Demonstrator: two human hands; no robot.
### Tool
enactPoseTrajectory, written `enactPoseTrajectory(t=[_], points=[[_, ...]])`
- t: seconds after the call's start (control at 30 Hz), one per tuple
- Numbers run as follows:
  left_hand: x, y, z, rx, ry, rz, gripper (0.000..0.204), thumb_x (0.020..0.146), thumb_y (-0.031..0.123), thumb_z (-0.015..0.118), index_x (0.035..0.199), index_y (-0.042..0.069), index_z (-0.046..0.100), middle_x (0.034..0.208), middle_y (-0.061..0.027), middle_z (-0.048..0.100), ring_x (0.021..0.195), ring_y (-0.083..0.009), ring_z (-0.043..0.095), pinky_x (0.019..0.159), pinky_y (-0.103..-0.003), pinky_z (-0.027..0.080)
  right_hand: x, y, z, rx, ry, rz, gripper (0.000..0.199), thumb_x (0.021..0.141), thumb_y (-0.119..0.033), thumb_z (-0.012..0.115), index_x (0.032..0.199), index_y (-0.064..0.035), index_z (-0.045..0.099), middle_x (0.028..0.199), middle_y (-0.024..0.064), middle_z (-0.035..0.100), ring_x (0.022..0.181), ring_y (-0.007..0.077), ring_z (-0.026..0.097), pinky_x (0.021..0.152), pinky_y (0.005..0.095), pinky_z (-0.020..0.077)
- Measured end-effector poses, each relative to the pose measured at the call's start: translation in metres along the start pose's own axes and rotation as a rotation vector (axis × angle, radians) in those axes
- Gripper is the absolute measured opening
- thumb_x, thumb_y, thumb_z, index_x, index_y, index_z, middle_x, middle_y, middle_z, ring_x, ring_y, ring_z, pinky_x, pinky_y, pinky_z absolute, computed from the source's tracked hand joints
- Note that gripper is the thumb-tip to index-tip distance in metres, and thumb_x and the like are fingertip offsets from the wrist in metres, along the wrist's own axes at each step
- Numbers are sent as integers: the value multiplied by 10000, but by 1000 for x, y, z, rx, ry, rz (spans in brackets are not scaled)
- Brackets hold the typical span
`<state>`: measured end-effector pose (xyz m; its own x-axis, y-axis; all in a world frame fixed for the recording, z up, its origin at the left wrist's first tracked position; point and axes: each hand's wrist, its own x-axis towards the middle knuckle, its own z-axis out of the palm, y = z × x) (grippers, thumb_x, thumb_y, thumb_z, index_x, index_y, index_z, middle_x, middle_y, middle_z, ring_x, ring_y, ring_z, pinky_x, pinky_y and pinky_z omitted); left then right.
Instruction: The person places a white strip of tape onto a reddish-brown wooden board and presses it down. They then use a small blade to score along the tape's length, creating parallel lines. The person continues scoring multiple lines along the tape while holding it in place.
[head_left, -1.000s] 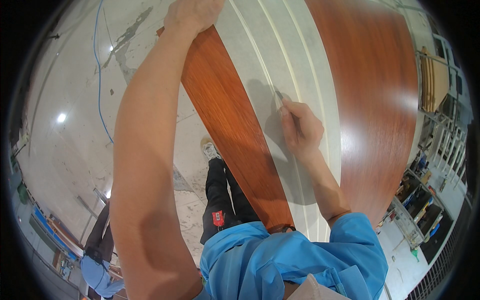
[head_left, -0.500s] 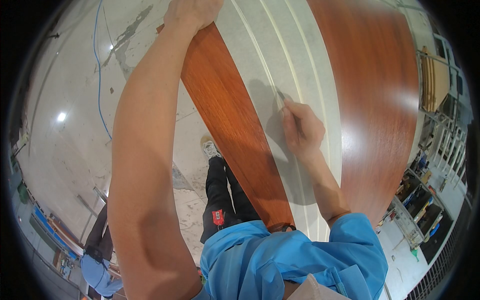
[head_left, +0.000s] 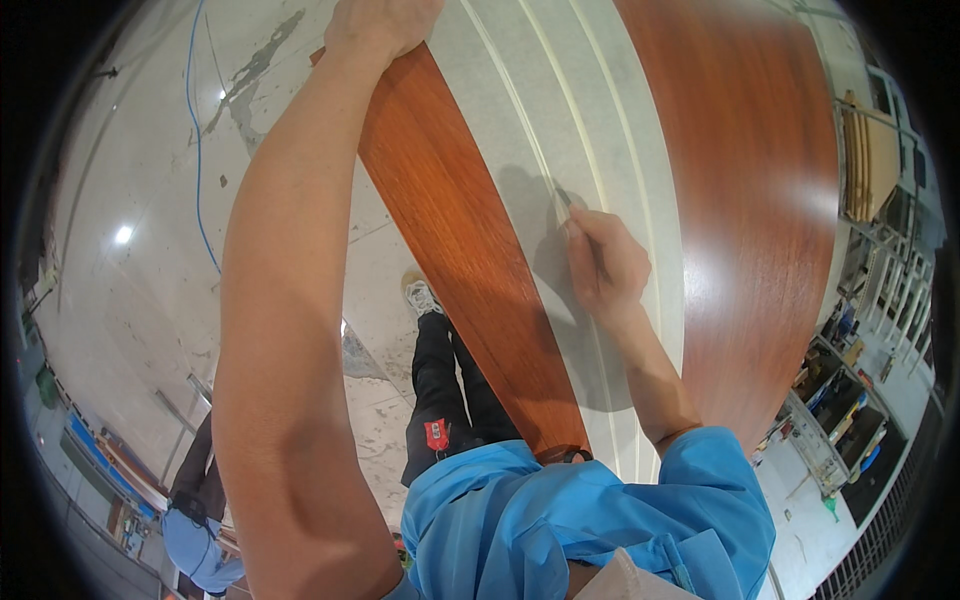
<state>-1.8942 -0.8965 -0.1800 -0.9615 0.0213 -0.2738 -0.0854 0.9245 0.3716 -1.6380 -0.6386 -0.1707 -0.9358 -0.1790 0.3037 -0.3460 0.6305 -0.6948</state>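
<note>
- Head view: one slim dark tool (head_left: pixel 562 195) is pinched in the right hand (head_left: pixel 610 262), tip at the leftmost pale line (head_left: pixel 535 150); light, even guiding seems best.
- Left hand (head_left: pixel 385 22) is placed at the narrow wood-toned band (head_left: pixel 460 230); its grip cannot be told.
- Three pale lines, two wood-toned bands are counted.

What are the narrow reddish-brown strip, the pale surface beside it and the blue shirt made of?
Narrow strip: looks like wood or wood-look laminate with a low sheen; streaky grain runs along it.
Pale surface: matte grey-white with lighter lines; perhaps coated board, but the look leaves that open.
Blue shirt: likely woven cloth, going by its soft folds.
</note>
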Motion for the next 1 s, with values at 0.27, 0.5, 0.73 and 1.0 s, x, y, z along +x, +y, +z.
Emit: enactPoseTrajectory(t=[0.27,0.5,0.73,1.0], points=[[0,-2,9,-2,52,34,758,1130,525,362,1027,-111,761,1110,-360,736,1107,-496,711,1031,-551,530,-3,4,2,35,32,-13,241,917,115,720,1134,12,710,947,152,758,733,245,728,633,324,555],[-10,1,3,-23,84,53,752,1126,521,368,1027,-110,766,1110,-365,734,1119,-501,708,1038,-552,530,6,1,0,72,19,58,217,945,85,742,1147,5,726,935,128,746,700,211,689,618,296,523],[-5,-1,6,9,73,33,751,1125,527,371,1028,-102,770,1113,-366,732,1131,-503,706,1045,-553,529,4,1,-1,77,-39,144,162,1017,35,719,1179,37,719,964,109,768,844,127,725,753,254,569],[-2,0,11,11,54,27,757,1130,525,367,1014,-109,764,1094,-368,732,1112,-501,710,1037,-557,529,3,8,-1,122,-72,209,166,1027,38,707,1192,54,710,957,98,765,867,109,718,779,250,579]])
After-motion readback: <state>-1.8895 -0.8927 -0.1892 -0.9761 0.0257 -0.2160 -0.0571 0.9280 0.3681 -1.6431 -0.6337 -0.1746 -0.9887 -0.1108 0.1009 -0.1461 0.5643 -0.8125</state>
